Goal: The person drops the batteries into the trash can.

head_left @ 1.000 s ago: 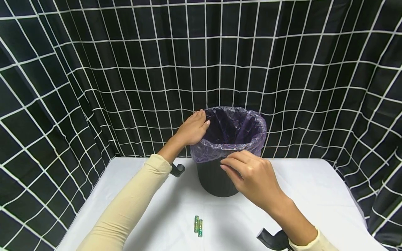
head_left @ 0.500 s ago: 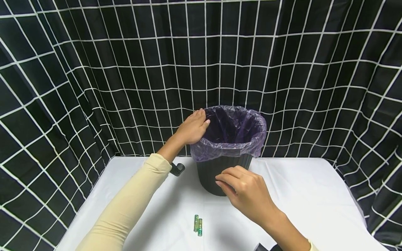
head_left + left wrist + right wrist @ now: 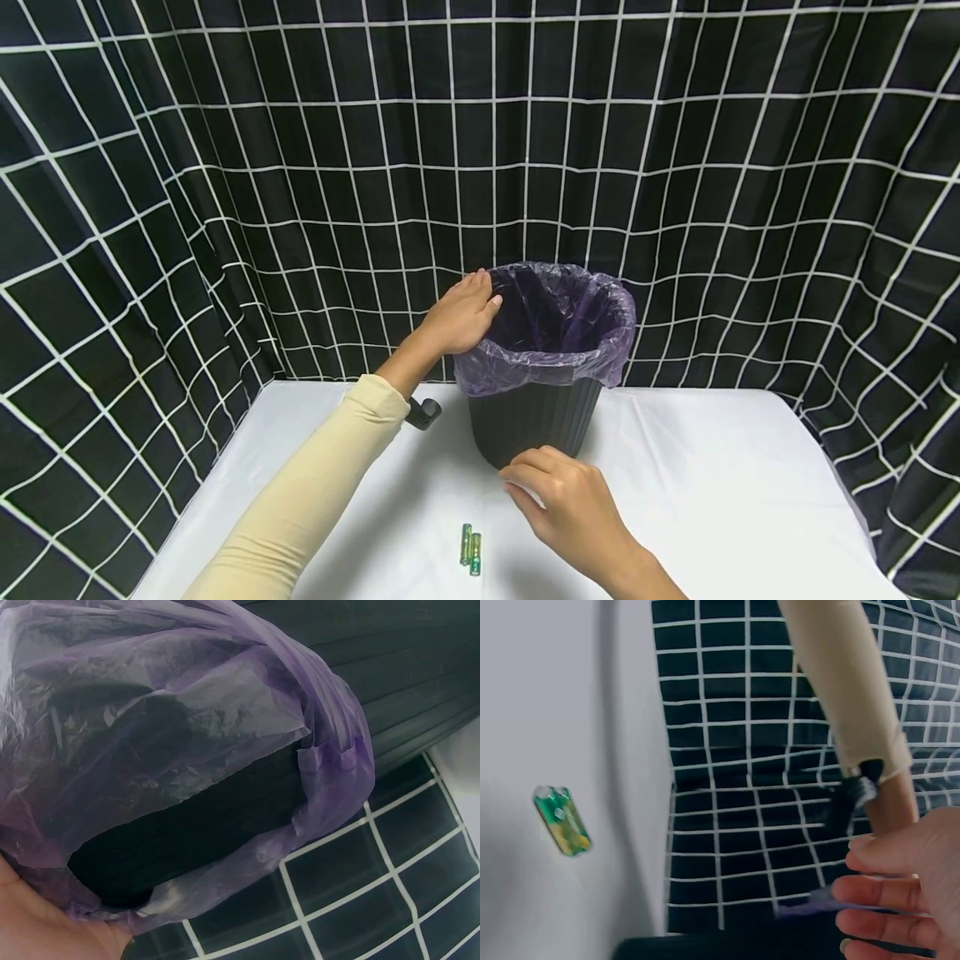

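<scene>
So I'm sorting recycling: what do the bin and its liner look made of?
The bin looks like matte black ribbed plastic, going by its vertical grooves. The liner seems thin translucent purple plastic film: it wrinkles, shines, and folds over the rim.

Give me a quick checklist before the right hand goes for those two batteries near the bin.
1. Batteries lie side by side on the white table, uncovered: ok.
2. Right hand holds nothing, fingers loosely curled: ok.
3. Right hand touching the batteries: not ok, it is apart from them.
4. Left hand rests on the rim of the bin: ok.
5. Purple bag folded over the rim, mouth open: ok.
6. Bag contents: cannot tell.
</scene>
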The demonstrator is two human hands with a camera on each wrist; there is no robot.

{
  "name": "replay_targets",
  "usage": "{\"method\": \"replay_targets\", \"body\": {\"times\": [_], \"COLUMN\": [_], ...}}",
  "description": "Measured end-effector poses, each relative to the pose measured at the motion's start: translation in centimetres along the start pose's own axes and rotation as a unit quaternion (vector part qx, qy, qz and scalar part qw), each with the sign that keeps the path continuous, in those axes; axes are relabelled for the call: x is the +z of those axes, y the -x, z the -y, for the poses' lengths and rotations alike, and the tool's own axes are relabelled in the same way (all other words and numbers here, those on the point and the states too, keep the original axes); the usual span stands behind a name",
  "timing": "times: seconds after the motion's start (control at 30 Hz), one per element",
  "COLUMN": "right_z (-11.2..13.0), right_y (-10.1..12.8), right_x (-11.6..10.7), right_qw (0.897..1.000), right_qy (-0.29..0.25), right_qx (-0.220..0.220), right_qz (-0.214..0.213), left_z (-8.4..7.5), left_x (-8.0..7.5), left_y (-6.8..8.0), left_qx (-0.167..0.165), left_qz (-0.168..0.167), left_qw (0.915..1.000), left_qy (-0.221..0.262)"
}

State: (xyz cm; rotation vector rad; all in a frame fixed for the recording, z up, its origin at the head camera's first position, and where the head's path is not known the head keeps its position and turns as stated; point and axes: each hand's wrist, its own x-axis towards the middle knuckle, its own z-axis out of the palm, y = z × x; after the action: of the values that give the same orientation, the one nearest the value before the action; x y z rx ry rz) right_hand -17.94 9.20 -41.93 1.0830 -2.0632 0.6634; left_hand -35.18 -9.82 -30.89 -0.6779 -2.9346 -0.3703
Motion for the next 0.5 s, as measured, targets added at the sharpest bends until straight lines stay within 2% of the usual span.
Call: {"method": "replay_targets", "body": {"times": [0.2, 0.5], "right_z": [0.3, 0.1], "right_y": [1.2, 3.6], "right_x": [1.8, 4.6], "right_qw": [1.0, 0.998], "right_qy": [-0.006, -0.007], "right_qx": [0.006, 0.019], "right_qz": [0.009, 0.061], "left_z": [0.2, 0.3], "left_x": [-0.1, 0.1], "left_y": [-0.2, -0.2], "left_qx": [-0.003, 0.002], "left_qz": [-0.002, -0.001], "left_qw": [1.0, 1.0], "left_qy": [-0.002, -0.001]}}
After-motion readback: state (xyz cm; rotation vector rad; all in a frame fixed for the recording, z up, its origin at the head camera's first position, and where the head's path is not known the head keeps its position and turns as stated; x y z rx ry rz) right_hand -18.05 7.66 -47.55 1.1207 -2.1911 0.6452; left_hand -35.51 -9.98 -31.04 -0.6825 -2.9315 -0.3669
